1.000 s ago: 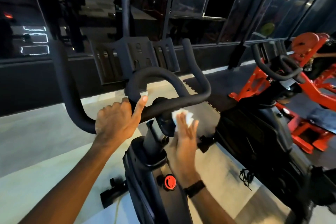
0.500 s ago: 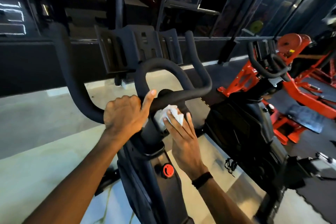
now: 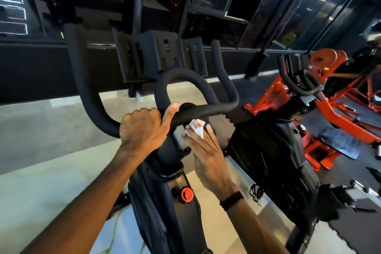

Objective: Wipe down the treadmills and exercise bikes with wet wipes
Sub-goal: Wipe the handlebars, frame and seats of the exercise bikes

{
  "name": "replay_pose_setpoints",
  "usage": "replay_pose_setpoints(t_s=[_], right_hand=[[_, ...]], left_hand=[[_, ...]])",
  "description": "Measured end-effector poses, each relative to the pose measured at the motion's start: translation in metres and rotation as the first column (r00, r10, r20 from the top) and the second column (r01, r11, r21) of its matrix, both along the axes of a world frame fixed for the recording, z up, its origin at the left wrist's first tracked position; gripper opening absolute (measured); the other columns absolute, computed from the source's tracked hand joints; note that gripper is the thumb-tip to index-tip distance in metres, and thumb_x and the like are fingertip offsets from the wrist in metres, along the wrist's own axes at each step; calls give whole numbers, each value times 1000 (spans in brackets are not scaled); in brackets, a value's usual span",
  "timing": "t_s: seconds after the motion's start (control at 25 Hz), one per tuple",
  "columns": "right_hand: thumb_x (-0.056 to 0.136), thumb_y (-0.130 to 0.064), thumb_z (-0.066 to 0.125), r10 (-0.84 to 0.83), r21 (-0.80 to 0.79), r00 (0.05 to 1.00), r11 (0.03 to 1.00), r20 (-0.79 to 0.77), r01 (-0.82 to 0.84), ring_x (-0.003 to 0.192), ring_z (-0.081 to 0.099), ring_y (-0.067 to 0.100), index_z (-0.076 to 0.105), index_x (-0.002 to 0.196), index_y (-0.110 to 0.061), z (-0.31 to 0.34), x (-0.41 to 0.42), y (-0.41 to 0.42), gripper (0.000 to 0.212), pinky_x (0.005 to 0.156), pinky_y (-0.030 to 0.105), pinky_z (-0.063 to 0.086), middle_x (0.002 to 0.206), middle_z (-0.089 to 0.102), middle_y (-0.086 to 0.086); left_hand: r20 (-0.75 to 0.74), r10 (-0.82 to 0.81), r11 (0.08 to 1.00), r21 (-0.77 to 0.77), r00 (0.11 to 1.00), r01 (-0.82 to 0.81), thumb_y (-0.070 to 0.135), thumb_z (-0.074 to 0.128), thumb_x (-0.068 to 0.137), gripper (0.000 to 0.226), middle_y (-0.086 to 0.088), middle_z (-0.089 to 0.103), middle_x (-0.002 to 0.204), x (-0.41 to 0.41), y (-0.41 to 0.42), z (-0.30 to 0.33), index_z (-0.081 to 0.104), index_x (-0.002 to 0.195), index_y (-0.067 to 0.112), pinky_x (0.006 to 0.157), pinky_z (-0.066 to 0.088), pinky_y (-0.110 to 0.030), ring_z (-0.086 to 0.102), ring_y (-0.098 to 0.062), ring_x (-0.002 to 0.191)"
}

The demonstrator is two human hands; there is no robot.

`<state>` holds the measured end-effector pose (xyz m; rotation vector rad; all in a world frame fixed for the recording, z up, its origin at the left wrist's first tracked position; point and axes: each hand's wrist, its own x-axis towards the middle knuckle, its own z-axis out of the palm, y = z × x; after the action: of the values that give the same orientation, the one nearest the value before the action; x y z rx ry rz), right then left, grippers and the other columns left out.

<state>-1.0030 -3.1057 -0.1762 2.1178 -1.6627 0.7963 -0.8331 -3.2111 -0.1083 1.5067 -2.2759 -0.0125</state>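
Observation:
A black exercise bike (image 3: 165,208) stands right in front of me, its black handlebar (image 3: 208,107) curving up on both sides. My left hand (image 3: 144,128) grips the handlebar left of the stem, thumb stretched along the bar. My right hand (image 3: 206,150) presses a crumpled white wet wipe (image 3: 195,128) with straight fingers against the right side of the stem, just under the bar. A red round knob (image 3: 187,194) sits lower on the frame.
A black tablet holder (image 3: 158,57) rises behind the handlebar. A second black and orange bike (image 3: 288,136) stands close on the right, with orange gym frames (image 3: 350,109) beyond it. Dark glass walls (image 3: 288,6) run behind. Pale floor (image 3: 41,150) lies to the left.
My right hand slid the wipe from the front of the stem a little to its right side under the bar. My head moved closer; the left hand kept its grip.

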Motion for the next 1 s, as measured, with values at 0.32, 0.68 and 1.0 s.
replay_pose_setpoints(t_s=[0.32, 0.68, 1.0], right_hand=[[87, 8, 40, -348, 105, 709, 926, 614, 363, 138, 42, 43, 59, 132, -1, -1, -85, 11, 49, 122, 23, 20, 143, 52, 21], [96, -1, 42, 232, 16, 972, 973, -32, -232, 148, 31, 23, 52, 141, -13, -10, -48, -7, 48, 125, 47, 12, 152, 46, 7], [92, 16, 44, -96, 6, 781, 993, 617, 117, 139, 45, 22, 54, 137, -8, -9, -89, -3, 53, 117, 36, 34, 146, 50, 6]], left_hand=[[-5, 58, 998, -4, 998, -58, 70, 2, 92, 76, -4, 54, 59, -3, 0, -2, 46, 61, 17, 60, 45, -33, 58, -24, 58], [-15, 106, 993, -43, 994, -106, 70, -8, 83, 74, -4, 51, 63, -8, 4, 2, 38, 58, 19, 63, 37, -33, 49, -22, 61], [-27, 120, 986, -117, 992, -122, 72, 0, 94, 80, -3, 46, 51, -7, 1, -4, 40, 52, 16, 54, 34, -30, 47, -23, 48]])
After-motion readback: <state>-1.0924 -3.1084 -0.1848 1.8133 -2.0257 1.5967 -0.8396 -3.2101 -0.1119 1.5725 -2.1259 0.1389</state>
